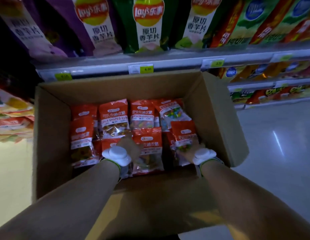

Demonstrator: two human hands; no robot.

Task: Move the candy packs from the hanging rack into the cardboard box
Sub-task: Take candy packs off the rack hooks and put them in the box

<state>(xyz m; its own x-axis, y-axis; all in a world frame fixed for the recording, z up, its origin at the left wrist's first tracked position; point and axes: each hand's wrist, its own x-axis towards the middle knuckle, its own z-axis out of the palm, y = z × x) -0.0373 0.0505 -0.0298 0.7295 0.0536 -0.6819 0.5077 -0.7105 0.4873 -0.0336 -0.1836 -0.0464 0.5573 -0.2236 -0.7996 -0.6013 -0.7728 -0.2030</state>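
Observation:
An open cardboard box (52,135) stands in front of me, its bottom covered by several red candy packs (114,118) with clear windows. Both my hands are inside it, each with a white device on the wrist. My left hand (131,148) rests with straight fingers on the packs in the middle near row. My right hand (187,151) grips the lower end of one red candy pack (183,131), which lies tilted on top of the others at the right. More red and yellow packs (10,122) hang at the left edge, blurred.
Behind the box runs a shelf edge (168,64) with price tags, and tall chip bags (148,23) stand above it. Lower shelves of snack bags (265,94) lie to the right. Pale shiny floor (275,144) spreads to the right of the box.

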